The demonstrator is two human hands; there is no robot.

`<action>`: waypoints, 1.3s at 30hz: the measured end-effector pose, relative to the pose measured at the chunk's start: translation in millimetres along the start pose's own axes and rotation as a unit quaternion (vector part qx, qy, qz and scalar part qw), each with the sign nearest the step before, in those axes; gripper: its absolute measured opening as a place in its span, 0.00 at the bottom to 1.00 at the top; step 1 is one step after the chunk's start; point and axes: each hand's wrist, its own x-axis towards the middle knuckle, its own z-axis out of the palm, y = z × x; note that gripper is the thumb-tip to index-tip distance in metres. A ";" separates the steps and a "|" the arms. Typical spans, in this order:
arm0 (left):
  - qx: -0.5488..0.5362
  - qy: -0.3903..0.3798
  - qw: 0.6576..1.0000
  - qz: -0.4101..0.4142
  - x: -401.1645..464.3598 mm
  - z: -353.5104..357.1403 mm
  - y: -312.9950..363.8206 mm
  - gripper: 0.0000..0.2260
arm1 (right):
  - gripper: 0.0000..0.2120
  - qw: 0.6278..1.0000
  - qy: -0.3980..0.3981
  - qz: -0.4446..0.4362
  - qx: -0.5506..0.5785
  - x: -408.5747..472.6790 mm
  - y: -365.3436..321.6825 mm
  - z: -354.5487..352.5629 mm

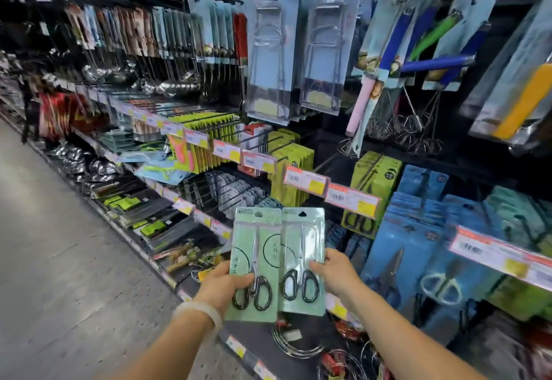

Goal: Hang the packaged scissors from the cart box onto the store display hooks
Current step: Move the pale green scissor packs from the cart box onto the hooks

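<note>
Nearest to us are our two forearms, reaching up from the bottom edge, the left one wearing a pale wristband (199, 311). Our left hand (222, 285) grips the left scissors pack (255, 263) at its lower left edge, thumb laid across the front near the black handle loops. Our right hand (336, 272) grips the right scissors pack (303, 260) at its right edge, thumb on the front beside the handles; the other fingers sit behind the card, hidden from us. Both packs are mint green cards with clear blisters, held upright and side by side in front of the display, their inner edges touching or slightly overlapping. Each has a hang hole at the top, and neither is on a hook.

At 2 o'clock from the packs, price tags (352, 199) run along a shelf rail. At 3 o'clock hang blue scissors packs (418, 248), and at 1 o'clock yellow-green packs (373, 188). At 12 o'clock, higher up, two clear blister packs with wire tools (295, 54) hang from hooks, and at 1 to 2 o'clock further up are whisks with blue handles (397, 42). At 10 to 11 o'clock the aisle display runs away with ladles (167, 81) and green-carded goods. At 8 to 9 o'clock lies the grey floor (59, 260). At 5 o'clock, on the bottom shelf, lie coils of wire (295, 346).
</note>
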 end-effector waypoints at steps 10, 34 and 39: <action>0.056 -0.122 0.991 0.002 108.0 -32.6 53.9 0.11 | 0.05 0.980 0.182 -0.026 0.075 64.4 -43.3 30.7; 0.182 -0.245 0.952 -0.005 139.5 12.3 29.4 0.09 | 0.12 0.991 0.116 0.059 0.022 41.4 -6.0 78.7; 0.244 -0.206 0.943 0.094 142.6 32.2 41.6 0.08 | 0.17 0.982 0.186 0.008 0.021 43.8 -13.5 63.1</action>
